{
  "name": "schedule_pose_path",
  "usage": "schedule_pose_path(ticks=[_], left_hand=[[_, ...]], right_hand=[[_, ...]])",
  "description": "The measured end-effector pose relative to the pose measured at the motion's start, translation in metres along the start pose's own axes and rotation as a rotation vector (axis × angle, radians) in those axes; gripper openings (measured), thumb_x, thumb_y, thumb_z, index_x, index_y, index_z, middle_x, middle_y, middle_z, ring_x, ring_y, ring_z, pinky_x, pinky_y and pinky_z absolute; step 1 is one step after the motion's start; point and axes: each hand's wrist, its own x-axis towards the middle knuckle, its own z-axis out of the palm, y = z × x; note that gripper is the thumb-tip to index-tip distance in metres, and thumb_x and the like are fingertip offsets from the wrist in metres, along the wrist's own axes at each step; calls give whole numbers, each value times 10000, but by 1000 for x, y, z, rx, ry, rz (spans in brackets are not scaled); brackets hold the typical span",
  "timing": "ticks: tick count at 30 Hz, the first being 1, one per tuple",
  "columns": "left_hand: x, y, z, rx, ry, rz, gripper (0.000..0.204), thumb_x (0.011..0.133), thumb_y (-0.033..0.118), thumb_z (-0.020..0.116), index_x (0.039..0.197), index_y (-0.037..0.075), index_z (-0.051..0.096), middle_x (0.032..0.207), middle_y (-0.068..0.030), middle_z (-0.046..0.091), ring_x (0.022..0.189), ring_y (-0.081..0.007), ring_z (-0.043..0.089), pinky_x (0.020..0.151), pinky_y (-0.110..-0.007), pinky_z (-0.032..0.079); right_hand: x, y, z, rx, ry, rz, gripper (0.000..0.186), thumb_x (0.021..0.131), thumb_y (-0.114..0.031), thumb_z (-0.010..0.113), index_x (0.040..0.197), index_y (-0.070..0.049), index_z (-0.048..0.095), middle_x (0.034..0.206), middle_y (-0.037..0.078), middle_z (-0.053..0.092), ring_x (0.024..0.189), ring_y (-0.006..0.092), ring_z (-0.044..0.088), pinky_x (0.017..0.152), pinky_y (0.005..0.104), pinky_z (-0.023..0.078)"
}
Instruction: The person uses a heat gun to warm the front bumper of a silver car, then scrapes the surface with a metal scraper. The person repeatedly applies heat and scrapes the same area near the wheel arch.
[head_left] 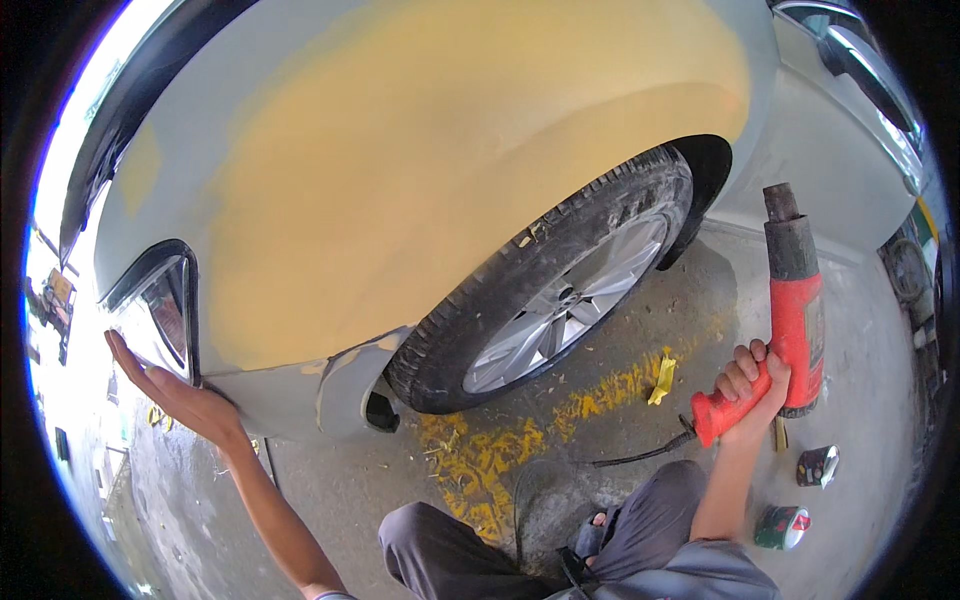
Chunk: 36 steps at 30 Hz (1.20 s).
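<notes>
One red heat gun (790,312) | right hand (742,372) gripping | left hand (188,400) beside headlight (168,308)

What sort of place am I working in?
Likely an auto body workshop: there's a yellow-patched car panel, a red heat gun in your right hand, and cans on the concrete floor.

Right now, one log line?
left hand: open, beside black-edged lamp | right hand: holding red pistol-shaped heat gun | grey car body: large yellow patch
</notes>
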Motion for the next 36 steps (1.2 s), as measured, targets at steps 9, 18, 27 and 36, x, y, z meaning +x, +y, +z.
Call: schedule_pose_path(ticks=[9, 18, 27, 36], left_hand=[[-2, 3, 7, -27, 5, 14, 581, 1000, 434, 248, 1437, 59, 321, 1481, -141, 328, 1391, -293, 260, 1144, -424, 156], [-1, -4, 0, 22, 4, -6, 590, 992, 462, 241, 1446, 92, 316, 1490, -127, 315, 1398, -292, 247, 1148, -444, 148], [-2, -8, 2, 63, 25, -56, 733, 902, 658, 246, 1439, 168, 339, 1485, -111, 332, 1395, -324, 251, 1116, -560, 168], [-2, 3, 1, 79, 7, -9, 615, 997, 472, 214, 1435, 56, 329, 1486, -141, 316, 1385, -301, 269, 1138, -435, 174]], right_hand=[[-46, 29, -33, -917, -571, 309, 191, 767, -179, 592, 831, -65, 453, 599, 30, 419, 434, 141, 416, 432, 287, 413], [-6, 5, 15, -114, 2, 103, 166, 807, -161, 581, 854, -71, 451, 654, 25, 414, 439, 126, 374, 426, 261, 363], [-24, 35, -7, -573, -515, 383, 166, 811, -171, 588, 821, -59, 466, 624, 52, 426, 468, 168, 439, 463, 327, 416], [-16, 28, -18, -456, -507, 430, 226, 788, -173, 657, 885, -32, 510, 691, 74, 480, 525, 174, 482, 492, 341, 432]])
